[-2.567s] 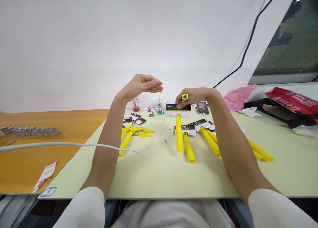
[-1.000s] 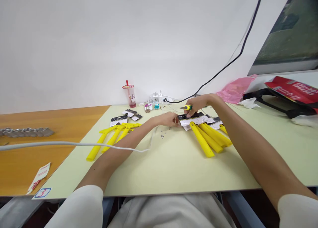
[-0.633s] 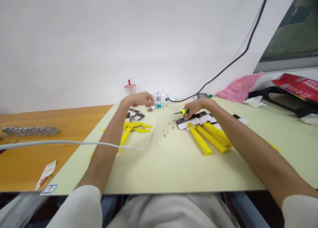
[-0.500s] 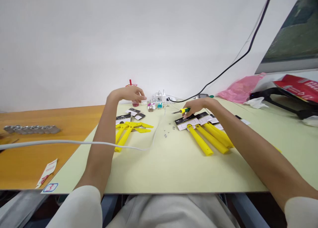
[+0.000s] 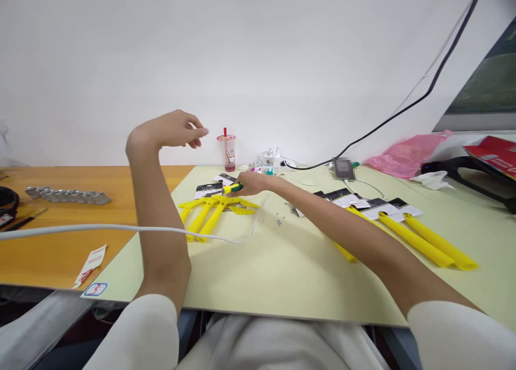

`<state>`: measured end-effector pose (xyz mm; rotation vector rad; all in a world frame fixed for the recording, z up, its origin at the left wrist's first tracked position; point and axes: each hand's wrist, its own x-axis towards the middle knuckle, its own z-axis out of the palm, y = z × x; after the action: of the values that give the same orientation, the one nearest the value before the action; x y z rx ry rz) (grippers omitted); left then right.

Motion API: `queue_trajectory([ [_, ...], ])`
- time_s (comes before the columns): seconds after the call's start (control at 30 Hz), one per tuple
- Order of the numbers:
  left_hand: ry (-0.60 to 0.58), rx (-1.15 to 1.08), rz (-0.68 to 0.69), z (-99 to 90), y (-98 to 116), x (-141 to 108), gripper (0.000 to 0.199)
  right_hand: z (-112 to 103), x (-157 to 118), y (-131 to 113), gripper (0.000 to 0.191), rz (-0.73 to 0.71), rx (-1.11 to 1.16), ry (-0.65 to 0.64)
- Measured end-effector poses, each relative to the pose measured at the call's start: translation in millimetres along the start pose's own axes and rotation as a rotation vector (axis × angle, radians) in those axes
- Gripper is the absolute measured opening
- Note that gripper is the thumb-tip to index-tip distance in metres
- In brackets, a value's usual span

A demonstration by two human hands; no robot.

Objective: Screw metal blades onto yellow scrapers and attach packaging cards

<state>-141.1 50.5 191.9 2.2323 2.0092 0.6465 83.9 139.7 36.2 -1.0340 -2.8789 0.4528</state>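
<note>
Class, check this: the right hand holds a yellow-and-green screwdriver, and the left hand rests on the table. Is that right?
Not quite: the left hand is raised clear of the table, as the head view shows. The right hand does hold the yellow-and-green screwdriver.

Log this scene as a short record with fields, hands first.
Left hand: raised, fingers loosely bent, nothing visible in it
Right hand: grips yellow-and-green screwdriver by its handle
Screwdriver position: at the heads of the left yellow pieces; contact unclear
Right side: yellow tubes, partly behind the right forearm
Between both groups: small metal bits on the pale table
Back: upright cup, red straw
</note>
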Motion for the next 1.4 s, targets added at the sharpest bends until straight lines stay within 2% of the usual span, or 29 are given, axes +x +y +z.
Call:
queue_trajectory([
  [0.07, 0.063, 0.032, -0.047, -9.7, -10.8, -7.9, 0.041, 11.2, 29.7, -2.8, 0.056, -0.048, 0.026, -0.048],
  [0.17, 0.109, 0.024, -0.039, -16.5, -22.8, -13.6, 0.040, 20.5, 54.8, -2.7, 0.067, -0.077, 0.074, -0.077],
  [0.23, 0.113, -0.012, -0.007, -15.4, -26.6, -11.5, 0.040, 22.3, 59.9, -1.0, 0.070, -0.078, 0.112, -0.074],
  [0.37, 0.063, -0.120, 0.079, -6.5, -21.5, -0.3, 0.035, 20.5, 53.5, 6.9, 0.054, -0.093, 0.226, -0.072],
  [0.47, 0.027, -0.132, 0.108, -0.6, -6.4, 1.9, 0.035, 17.5, 42.1, 14.0, 0.050, -0.108, 0.356, -0.041],
  [0.6, -0.015, -0.076, 0.140, 2.2, 17.4, -5.8, 0.038, 3.0, 20.5, 18.1, 0.054, -0.111, 0.526, 0.077],
  [0.73, -0.034, -0.062, 0.199, 1.8, 27.8, -9.5, 0.045, -33.9, -14.5, 19.1, 0.055, -0.128, 0.677, 0.247],
  [0.87, 0.019, -0.152, 0.207, 1.8, 29.1, -6.8, 0.057, -78.4, -61.0, 20.9, 0.046, -0.175, 0.595, 0.466],
  [1.0, 0.056, -0.252, 0.292, 6.5, 39.0, -7.7, 0.066, -107.3, -103.4, 17.2, 0.050, -0.273, 0.643, 0.680],
  [1.1, 0.063, -0.355, 0.454, 13.7, 54.6, -12.1, 0.063, -117.0, -123.7, 8.3, 0.054, -0.332, 0.646, 0.811],
  [1.2, 0.036, -0.433, 0.583, 21.0, 71.7, -16.9, 0.054, -120.7, -133.8, -3.3, 0.054, -0.348, 0.657, 0.872],
  [1.4, 0.101, -0.604, 0.601, 28.8, 85.5, -18.8, 0.026, -120.8, -137.6, -16.3, 0.054, -0.355, 0.677, 0.854],
])
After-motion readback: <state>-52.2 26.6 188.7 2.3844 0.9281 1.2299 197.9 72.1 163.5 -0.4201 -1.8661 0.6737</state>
